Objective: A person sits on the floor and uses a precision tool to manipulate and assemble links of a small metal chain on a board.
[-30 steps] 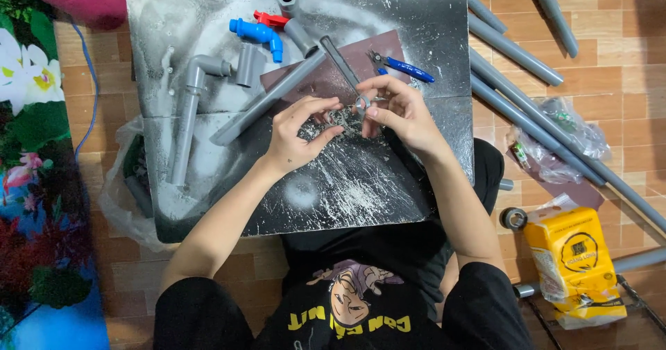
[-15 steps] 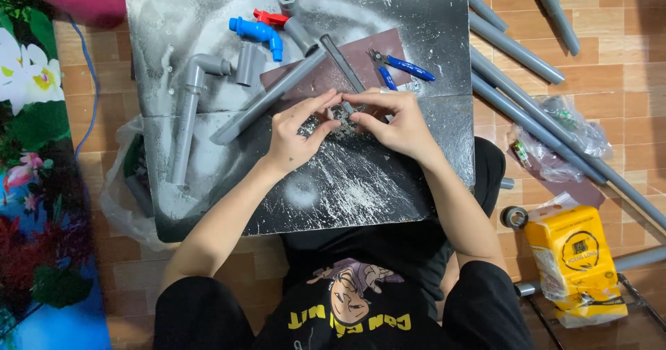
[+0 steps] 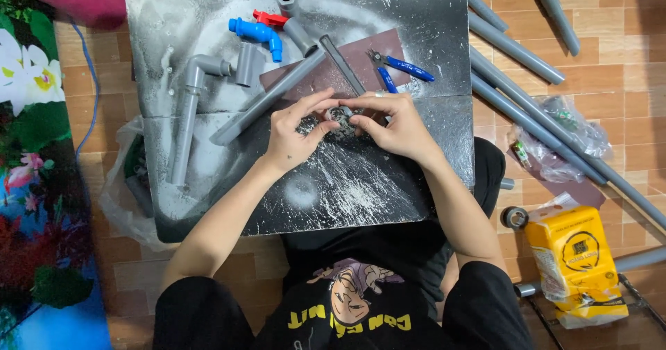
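Observation:
My left hand (image 3: pixel 295 131) and my right hand (image 3: pixel 388 122) meet over the middle of a scratched dark work board (image 3: pixel 361 190). Both pinch a small round grey fitting (image 3: pixel 340 114) between their fingertips, and most of it is hidden by the fingers. Just above the hands a long grey pipe (image 3: pixel 267 97) lies diagonally, and a shorter dark grey pipe (image 3: pixel 341 65) crosses its upper end. Blue-handled pliers (image 3: pixel 402 67) rest on a brown sheet (image 3: pixel 361 55) to the upper right of my right hand.
A grey elbow pipe assembly (image 3: pixel 189 114) lies at the board's left, with a blue tap (image 3: pixel 258 34) and a red-handled valve (image 3: pixel 272 18) near the top. Long grey pipes (image 3: pixel 548 124), a clear plastic bag (image 3: pixel 562 138), a yellow packet (image 3: pixel 576 260) and a tape roll (image 3: pixel 515 217) lie on the tiled floor at right.
My hands drew closer together and shifted slightly up, and their fingertips now close around the small fitting. A crumpled clear wrapper seen between them earlier is no longer visible.

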